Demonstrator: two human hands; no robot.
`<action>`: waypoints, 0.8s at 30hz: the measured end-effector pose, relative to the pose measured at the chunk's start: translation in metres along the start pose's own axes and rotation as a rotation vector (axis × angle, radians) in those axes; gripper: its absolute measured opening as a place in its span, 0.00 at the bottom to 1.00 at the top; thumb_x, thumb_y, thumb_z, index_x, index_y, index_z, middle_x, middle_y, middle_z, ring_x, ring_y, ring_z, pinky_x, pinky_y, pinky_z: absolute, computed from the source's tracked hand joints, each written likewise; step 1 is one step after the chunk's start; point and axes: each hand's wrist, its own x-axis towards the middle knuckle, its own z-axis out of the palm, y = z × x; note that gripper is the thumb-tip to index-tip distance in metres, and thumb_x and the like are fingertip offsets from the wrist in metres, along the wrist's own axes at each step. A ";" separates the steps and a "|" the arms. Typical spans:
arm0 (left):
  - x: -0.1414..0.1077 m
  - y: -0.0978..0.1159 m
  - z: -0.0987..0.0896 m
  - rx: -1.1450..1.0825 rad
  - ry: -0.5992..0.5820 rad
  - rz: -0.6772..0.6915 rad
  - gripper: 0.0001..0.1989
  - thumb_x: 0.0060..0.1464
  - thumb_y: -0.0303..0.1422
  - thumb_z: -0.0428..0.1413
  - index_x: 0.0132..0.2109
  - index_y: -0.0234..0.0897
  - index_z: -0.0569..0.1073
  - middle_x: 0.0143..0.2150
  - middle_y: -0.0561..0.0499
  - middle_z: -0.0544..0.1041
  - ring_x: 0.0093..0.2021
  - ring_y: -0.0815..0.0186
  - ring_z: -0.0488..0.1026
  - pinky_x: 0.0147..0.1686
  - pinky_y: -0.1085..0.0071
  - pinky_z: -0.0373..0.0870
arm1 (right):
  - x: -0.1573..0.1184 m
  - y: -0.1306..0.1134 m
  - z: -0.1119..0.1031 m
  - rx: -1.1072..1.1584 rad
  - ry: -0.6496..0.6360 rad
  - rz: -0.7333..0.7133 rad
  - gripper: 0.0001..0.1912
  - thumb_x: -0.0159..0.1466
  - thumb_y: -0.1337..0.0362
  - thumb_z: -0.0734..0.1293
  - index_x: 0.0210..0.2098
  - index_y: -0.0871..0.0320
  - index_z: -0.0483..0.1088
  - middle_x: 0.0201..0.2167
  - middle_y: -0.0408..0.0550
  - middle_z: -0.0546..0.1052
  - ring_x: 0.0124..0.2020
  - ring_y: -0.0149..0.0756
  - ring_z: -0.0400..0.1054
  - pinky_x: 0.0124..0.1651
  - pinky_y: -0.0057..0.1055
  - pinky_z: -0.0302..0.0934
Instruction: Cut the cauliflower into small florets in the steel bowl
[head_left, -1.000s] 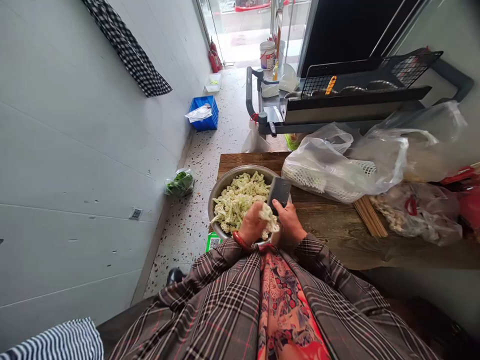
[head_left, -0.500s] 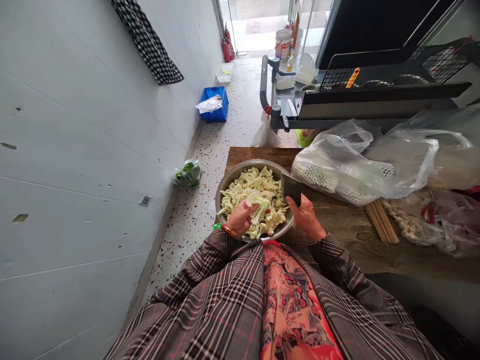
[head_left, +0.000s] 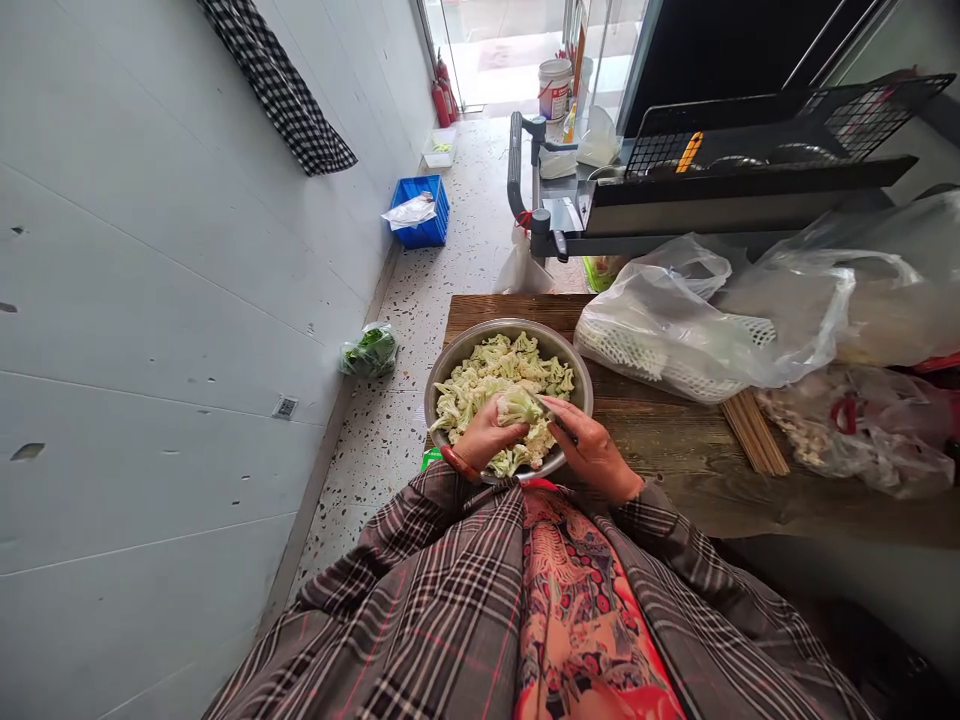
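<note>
Head view: over the bowl (head_left: pixel 585 385) by the surface's (head_left: pixel 664 440) far left corner, the left hand (head_left: pixel 484 438) has a curled grip on cauliflower (head_left: pixel 516 407); the right hand (head_left: pixel 600 460) grips a knife (head_left: pixel 562 422). Slipping could nick close fingers.

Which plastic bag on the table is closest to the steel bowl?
The clear bag with white netting inside, just right of the steel bowl. The other bags lie farther right along the wooden table.
</note>
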 end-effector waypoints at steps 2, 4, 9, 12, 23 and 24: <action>0.001 -0.001 -0.002 0.084 -0.008 0.046 0.21 0.41 0.33 0.67 0.43 0.32 0.73 0.33 0.50 0.76 0.32 0.69 0.71 0.31 0.76 0.67 | -0.004 0.000 0.003 -0.031 -0.063 -0.032 0.21 0.68 0.67 0.57 0.60 0.53 0.63 0.62 0.52 0.65 0.62 0.39 0.61 0.63 0.41 0.59; 0.001 -0.004 -0.005 0.142 -0.043 0.089 0.20 0.40 0.33 0.67 0.42 0.32 0.74 0.36 0.49 0.77 0.36 0.67 0.72 0.37 0.73 0.69 | -0.009 0.003 0.009 -0.069 -0.111 -0.052 0.25 0.67 0.71 0.57 0.62 0.54 0.60 0.64 0.53 0.62 0.63 0.39 0.59 0.62 0.41 0.59; 0.002 -0.012 -0.012 0.304 -0.162 0.109 0.21 0.44 0.39 0.65 0.44 0.31 0.75 0.41 0.46 0.78 0.42 0.62 0.73 0.45 0.68 0.69 | -0.025 0.019 0.025 -0.135 -0.141 -0.069 0.29 0.65 0.74 0.58 0.65 0.55 0.55 0.64 0.57 0.61 0.64 0.42 0.58 0.61 0.43 0.60; 0.003 -0.015 -0.012 0.376 -0.175 0.125 0.21 0.45 0.43 0.63 0.42 0.30 0.76 0.38 0.47 0.78 0.42 0.62 0.73 0.46 0.67 0.70 | -0.028 0.024 0.030 -0.143 -0.103 -0.054 0.28 0.66 0.72 0.58 0.65 0.56 0.55 0.61 0.58 0.65 0.62 0.42 0.60 0.60 0.43 0.62; 0.005 -0.021 -0.011 0.501 -0.127 0.194 0.21 0.47 0.43 0.62 0.44 0.31 0.76 0.41 0.46 0.79 0.42 0.62 0.73 0.47 0.67 0.69 | -0.021 0.028 0.045 -0.034 0.115 0.107 0.14 0.68 0.61 0.57 0.44 0.59 0.72 0.37 0.53 0.75 0.39 0.39 0.70 0.44 0.35 0.67; 0.006 -0.023 -0.011 0.475 -0.120 0.181 0.23 0.47 0.43 0.63 0.46 0.31 0.75 0.43 0.45 0.79 0.42 0.62 0.74 0.47 0.66 0.69 | -0.021 0.030 0.046 -0.020 0.151 0.163 0.15 0.68 0.59 0.58 0.39 0.60 0.73 0.33 0.52 0.75 0.36 0.38 0.70 0.41 0.33 0.66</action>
